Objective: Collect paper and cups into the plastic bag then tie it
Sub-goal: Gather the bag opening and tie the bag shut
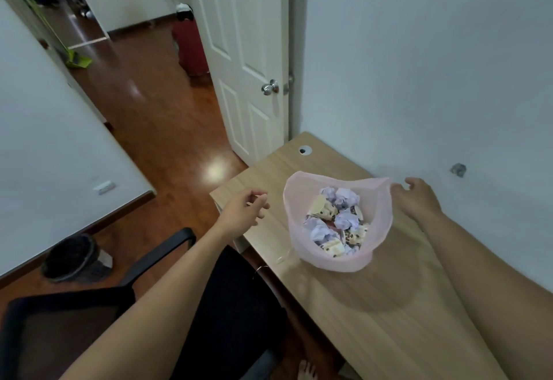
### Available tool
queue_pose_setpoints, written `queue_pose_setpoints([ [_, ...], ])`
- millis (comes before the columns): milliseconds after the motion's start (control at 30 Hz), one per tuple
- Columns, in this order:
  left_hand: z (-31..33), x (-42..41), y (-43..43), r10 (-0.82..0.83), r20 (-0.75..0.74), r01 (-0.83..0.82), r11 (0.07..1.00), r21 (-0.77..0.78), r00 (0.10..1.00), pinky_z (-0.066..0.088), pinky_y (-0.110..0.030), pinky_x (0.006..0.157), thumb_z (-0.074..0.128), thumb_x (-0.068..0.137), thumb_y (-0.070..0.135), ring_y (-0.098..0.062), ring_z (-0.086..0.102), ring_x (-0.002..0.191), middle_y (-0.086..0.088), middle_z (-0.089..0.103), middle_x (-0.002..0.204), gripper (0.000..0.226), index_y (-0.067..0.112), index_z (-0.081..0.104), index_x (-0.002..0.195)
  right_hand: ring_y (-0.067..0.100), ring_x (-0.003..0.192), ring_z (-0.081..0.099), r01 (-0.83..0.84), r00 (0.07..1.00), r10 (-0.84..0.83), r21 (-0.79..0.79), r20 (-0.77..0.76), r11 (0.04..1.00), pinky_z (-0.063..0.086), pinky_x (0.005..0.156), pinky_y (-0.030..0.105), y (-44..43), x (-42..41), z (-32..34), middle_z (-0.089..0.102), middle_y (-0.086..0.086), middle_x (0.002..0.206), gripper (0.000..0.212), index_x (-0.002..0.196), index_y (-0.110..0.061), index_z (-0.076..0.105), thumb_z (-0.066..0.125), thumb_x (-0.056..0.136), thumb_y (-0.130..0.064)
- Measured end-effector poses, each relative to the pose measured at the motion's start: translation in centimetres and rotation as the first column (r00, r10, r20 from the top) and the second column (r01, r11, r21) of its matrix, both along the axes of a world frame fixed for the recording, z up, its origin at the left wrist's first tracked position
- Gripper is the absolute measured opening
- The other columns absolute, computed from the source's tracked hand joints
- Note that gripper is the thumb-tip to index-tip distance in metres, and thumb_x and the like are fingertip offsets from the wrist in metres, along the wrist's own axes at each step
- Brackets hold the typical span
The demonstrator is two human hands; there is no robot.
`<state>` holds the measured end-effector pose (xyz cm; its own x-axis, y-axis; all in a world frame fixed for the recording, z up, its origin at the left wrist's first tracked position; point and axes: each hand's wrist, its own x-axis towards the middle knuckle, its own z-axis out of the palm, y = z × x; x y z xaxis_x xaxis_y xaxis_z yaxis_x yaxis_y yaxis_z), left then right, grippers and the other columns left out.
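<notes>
Collection looks finished, judging by how things lie: the pink translucent plastic bag (381,224) stands on the light wooden table (374,319), close to the wall, its mouth spread wide. Inside sit crumpled white paper balls (347,197) and cream paper cups with brown spots (321,209), and no loose paper or cup shows on the table around it. The step in hand therefore seems to be the move from filling to tying. The right hand (419,200) has its grip on the far right corner of the bag's rim, fingers curled over and pinching the thin plastic there. The left hand (242,210) hovers beside the bag's left edge, near it but apart. Its grip is loose, with fingers softly bent around nothing. The next move probably calls for this left hand to take the opposite side of the rim. Both hands could then draw the mouth together above the contents, gather enough slack film, and knot it without spilling the pile, which sits fairly high in the bag.
</notes>
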<state>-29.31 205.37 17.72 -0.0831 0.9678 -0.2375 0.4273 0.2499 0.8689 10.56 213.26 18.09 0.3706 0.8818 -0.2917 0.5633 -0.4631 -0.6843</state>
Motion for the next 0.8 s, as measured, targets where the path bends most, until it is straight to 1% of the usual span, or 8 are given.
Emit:
queue_pose_setpoints([
  [67,0.1,-2.6,-1.3,-0.037,-0.06,0.036,0.999,-0.013,0.998,0.065,-0.035,0.082,0.057,0.108,0.047,-0.013,0.075,0.096,0.012,0.076,0.11,0.027,0.034,0.066,0.13,0.043,0.15,0.047,-0.05,0.995,0.046,0.047,0.088,0.998,0.037,0.124,0.047,-0.7,-1.3,0.1,0.049,0.024,0.163,0.066,0.16,-0.006,0.049,0.066,0.104,-0.036],
  [200,0.4,-8.2,-4.0,-0.084,-0.193,0.082,0.996,-0.015,0.978,0.064,-0.042,0.091,0.061,0.103,0.054,-0.006,0.074,0.101,0.018,0.074,0.113,0.028,0.042,0.068,0.127,0.044,0.154,0.037,-0.208,0.967,0.188,0.111,0.17,0.972,0.03,0.128,0.05,-2.8,-5.8,0.5,0.044,0.025,0.164,0.066,0.16,-0.003,0.045,0.065,0.105,-0.033],
  [300,1.3,-12.0,-6.7,-0.122,-0.306,0.123,0.992,-0.015,0.944,0.058,-0.036,0.098,0.058,0.107,0.051,-0.002,0.068,0.112,0.02,0.071,0.124,0.031,0.039,0.066,0.134,0.043,0.152,0.037,-0.317,0.936,0.287,0.129,0.205,0.94,0.03,0.126,0.048,-5.2,-10.3,0.9,0.047,0.024,0.158,0.063,0.154,-0.003,0.051,0.063,0.103,-0.038],
  [433,2.0,-18.3,-10.3,-0.146,-0.372,0.148,0.989,-0.024,0.917,0.053,-0.026,0.095,0.057,0.108,0.047,0.004,0.064,0.115,0.023,0.068,0.128,0.03,0.038,0.067,0.135,0.036,0.159,0.031,-0.383,0.919,0.358,0.158,0.164,0.91,0.026,0.131,0.05,-9.8,-17.2,1.1,0.041,0.017,0.168,0.062,0.159,-0.008,0.048,0.062,0.106,-0.038],
  [533,1.7,-23.9,-13.1,-0.165,-0.41,0.172,0.985,-0.021,0.897,0.056,-0.034,0.1,0.057,0.108,0.047,0.002,0.064,0.114,0.022,0.068,0.128,0.03,0.037,0.067,0.135,0.035,0.153,0.041,-0.427,0.901,0.408,0.127,0.147,0.895,0.031,0.128,0.053,-14.1,-22.7,-0.1,0.046,0.015,0.165,0.062,0.158,-0.01,0.048,0.063,0.105,-0.037],
  [633,1.1,-29.8,-16.1,-0.181,-0.444,0.196,0.98,-0.012,0.877,0.055,-0.032,0.099,0.057,0.108,0.047,0.003,0.064,0.113,0.022,0.068,0.128,0.029,0.038,0.067,0.134,0.032,0.153,0.04,-0.467,0.883,0.454,0.127,0.122,0.875,0.03,0.127,0.045,-19.0,-28.6,-0.7,0.048,0.012,0.164,0.06,0.159,-0.009,0.047,0.064,0.106,-0.032],
  [700,0.5,-33.6,-18.3,-0.201,-0.478,0.23,0.973,0.004,0.855,0.056,-0.035,0.1,0.059,0.108,0.045,0.0,0.065,0.111,0.02,0.07,0.125,0.027,0.036,0.069,0.132,0.029,0.152,0.042,-0.459,0.888,0.451,0.115,0.088,0.881,0.032,0.124,0.041,-22.5,-32.6,-1.4,0.05,0.01,0.163,0.06,0.16,-0.013,0.048,0.063,0.106,-0.035],
  [800,-0.3,-39.3,-22.3,-0.297,-0.518,0.324,0.945,-0.041,0.802,0.057,-0.04,0.103,0.061,0.107,0.042,-0.003,0.066,0.113,0.017,0.07,0.125,0.026,0.034,0.069,0.13,0.027,0.151,0.047,-0.423,0.906,0.424,0.082,0.0,0.903,0.038,0.121,0.041,-28.5,-38.5,-2.3,0.052,0.005,0.161,0.061,0.161,-0.017,0.048,0.062,0.108,-0.044],
])
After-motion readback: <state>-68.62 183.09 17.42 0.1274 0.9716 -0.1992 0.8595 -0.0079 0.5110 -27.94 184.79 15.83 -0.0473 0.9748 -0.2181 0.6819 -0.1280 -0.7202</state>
